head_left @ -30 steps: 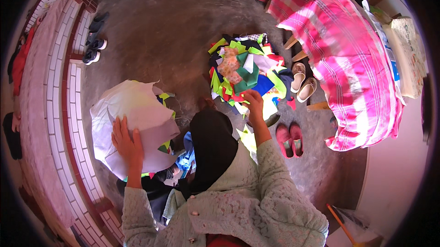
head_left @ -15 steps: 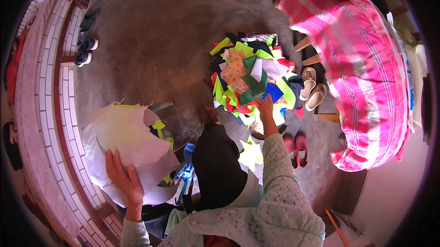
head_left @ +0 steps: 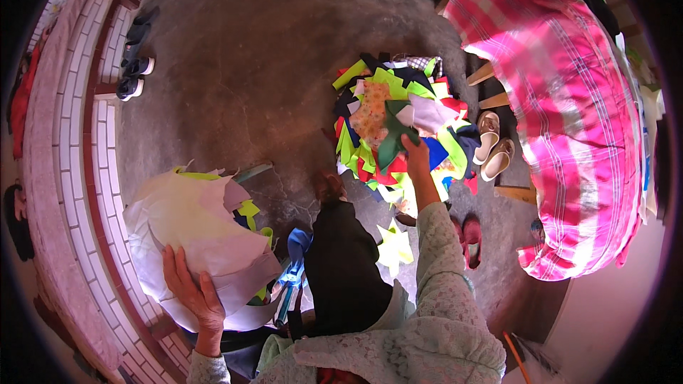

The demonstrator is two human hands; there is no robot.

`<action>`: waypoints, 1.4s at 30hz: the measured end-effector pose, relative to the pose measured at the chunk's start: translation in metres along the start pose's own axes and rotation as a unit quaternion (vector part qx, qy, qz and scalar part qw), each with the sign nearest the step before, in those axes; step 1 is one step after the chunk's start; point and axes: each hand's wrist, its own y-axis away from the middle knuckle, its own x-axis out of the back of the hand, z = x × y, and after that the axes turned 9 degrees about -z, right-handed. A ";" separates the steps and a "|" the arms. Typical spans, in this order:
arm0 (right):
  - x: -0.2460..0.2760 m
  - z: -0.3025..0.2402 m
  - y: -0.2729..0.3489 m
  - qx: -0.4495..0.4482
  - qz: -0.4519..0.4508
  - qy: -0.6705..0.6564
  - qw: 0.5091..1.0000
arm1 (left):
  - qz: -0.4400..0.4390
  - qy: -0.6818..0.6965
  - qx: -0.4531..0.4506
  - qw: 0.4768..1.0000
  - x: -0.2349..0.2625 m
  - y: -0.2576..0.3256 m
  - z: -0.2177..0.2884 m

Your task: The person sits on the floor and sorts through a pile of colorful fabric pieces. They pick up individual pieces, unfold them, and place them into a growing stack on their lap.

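Observation:
My left hand [head_left: 191,289] lies flat with spread fingers on a stack of pale cream and white fabric pieces [head_left: 201,238] at the lower left. Yellow-green scraps stick out from under that stack. My right hand [head_left: 415,152] reaches forward into a heap of multicoloured fabric scraps [head_left: 398,124] on the floor and pinches a dark green piece [head_left: 393,136] at the heap's near side. A yellow star-like scrap [head_left: 395,247] lies on the floor beside my right forearm. A black cloth [head_left: 343,270] covers my lap.
A bed with a pink checked cover [head_left: 569,106] fills the right. Beige sandals [head_left: 492,145] and red slippers [head_left: 472,234] lie beside it. A tiled ledge [head_left: 75,170] runs along the left, with dark shoes [head_left: 135,64] by it. Bare concrete floor [head_left: 249,49] lies ahead.
My right hand has reached further into the coloured heap and closed on the green piece. My left hand slid down toward the near edge of the pale stack.

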 end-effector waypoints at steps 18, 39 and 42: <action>0.005 0.033 0.017 0.101 0.002 0.316 0.943 | -0.016 0.001 0.008 1.000 0.000 -0.001 0.001; 0.018 -0.003 -0.041 0.233 0.047 0.513 0.825 | 0.003 0.018 0.004 1.000 0.002 0.006 0.001; 0.040 -0.009 -0.033 0.251 0.084 0.356 0.896 | 0.004 0.015 -0.007 1.000 0.003 0.004 -0.006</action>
